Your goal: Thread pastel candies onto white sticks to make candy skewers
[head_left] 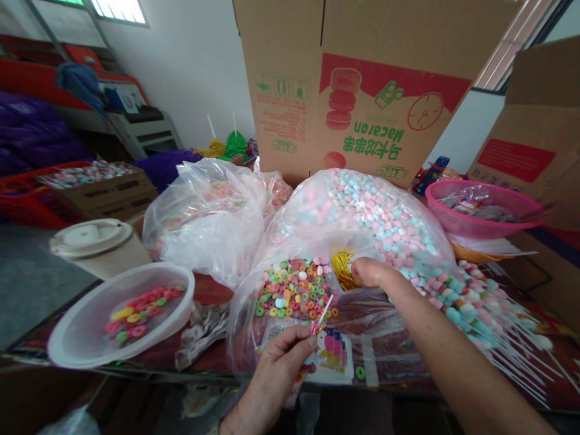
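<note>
Thumb and fingers of my left hand [285, 362] are closed in a pinch on a wrapped candy stick; its white stick [324, 311] points up out of the grip. Most of the wrapped part is hidden by the hand. My right hand [366, 272] reaches to a small container of gold twist ties [343, 269], its fingers curled at the ties and partly hidden. Left of the ties lie colourful candy rings [296, 287] on a clear plastic bag. Below them, beside my left hand, is a printed packet [334, 356].
A large bag of pastel marshmallows [371, 208] stands behind. Marshmallow skewers [493, 320] lie at right, below a pink basket [480, 223]. At left are a white bowl [67, 338] with candy rings, a lidded cup [102, 248] and another plastic bag [212, 229]. A carton [290, 54] rises behind.
</note>
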A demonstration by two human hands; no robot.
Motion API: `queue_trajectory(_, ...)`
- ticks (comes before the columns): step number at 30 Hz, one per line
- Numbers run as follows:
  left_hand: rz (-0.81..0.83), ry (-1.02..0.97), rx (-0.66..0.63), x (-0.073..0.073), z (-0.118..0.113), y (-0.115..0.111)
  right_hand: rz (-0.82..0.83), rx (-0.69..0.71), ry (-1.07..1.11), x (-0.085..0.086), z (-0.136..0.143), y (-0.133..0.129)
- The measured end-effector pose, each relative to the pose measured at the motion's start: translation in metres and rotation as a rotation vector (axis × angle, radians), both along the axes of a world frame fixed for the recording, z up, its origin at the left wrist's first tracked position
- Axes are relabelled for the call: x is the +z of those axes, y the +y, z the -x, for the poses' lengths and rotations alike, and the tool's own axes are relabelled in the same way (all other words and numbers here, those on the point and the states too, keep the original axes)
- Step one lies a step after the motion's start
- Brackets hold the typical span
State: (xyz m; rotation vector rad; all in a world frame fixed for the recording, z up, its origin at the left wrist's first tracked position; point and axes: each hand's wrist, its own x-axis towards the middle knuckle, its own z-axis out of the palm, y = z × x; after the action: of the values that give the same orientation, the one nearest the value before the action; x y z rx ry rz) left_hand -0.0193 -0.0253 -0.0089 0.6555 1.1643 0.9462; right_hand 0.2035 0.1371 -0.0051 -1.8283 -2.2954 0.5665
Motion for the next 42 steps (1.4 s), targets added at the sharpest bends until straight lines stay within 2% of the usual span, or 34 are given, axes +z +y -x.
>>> queue_trajectory(5, 0.023, 0.013, 0.009, -0.001, 0.0, 0.002, 0.156, -0.017, 0.011, 0.014, -0.014, -0.01)
queue_trajectory(11, 0.067, 0.009, 0.006, -0.001, -0.003, 0.002, 0.09, -0.099, 0.225, 0.032, -0.021, -0.014)
queue_trajectory(13, 0.064, -0.009, 0.013, -0.004, -0.003, 0.004, 0.037, -0.114, 0.333, 0.042, -0.014, -0.028)
queue_trajectory(16, 0.074, -0.033, 0.022, -0.006, -0.003, 0.006, 0.013, -0.07, 0.483, 0.051, 0.009, -0.075)
queue_trajectory(18, 0.047, -0.025, 0.023, -0.007, -0.005, 0.005, -0.016, 0.011, 0.609, 0.045, 0.032, -0.116)
queue_trajectory(20, -0.009, 0.005, 0.0, -0.008, -0.008, 0.004, -0.128, 0.064, 0.668, 0.03, 0.056, -0.152)
queue_trajectory(23, -0.116, 0.058, -0.087, -0.012, -0.01, -0.002, -0.264, -0.041, 0.692, -0.001, 0.08, -0.182)
queue_trajectory(26, -0.297, 0.154, -0.216, -0.017, -0.011, -0.008, -0.301, -0.146, 0.704, -0.02, 0.084, -0.19)
queue_trajectory(29, -0.398, 0.265, -0.271, -0.019, -0.011, -0.013, -0.301, -0.107, 0.688, -0.022, 0.08, -0.195)
queue_trajectory(33, -0.363, 0.278, -0.311, -0.01, -0.009, -0.019, -0.254, -0.102, 0.72, -0.018, 0.08, -0.206)
queue_trajectory(37, -0.218, 0.188, -0.406, 0.003, -0.001, -0.026, -0.204, -0.151, 0.803, -0.017, 0.081, -0.21)
queue_trajectory(40, -0.165, 0.111, -0.445, 0.004, 0.002, -0.028, -0.229, -0.14, 0.776, -0.018, 0.081, -0.21)
queue_trajectory(42, -0.18, 0.062, -0.409, 0.001, 0.001, -0.028, -0.25, -0.15, 0.747, -0.02, 0.083, -0.213)
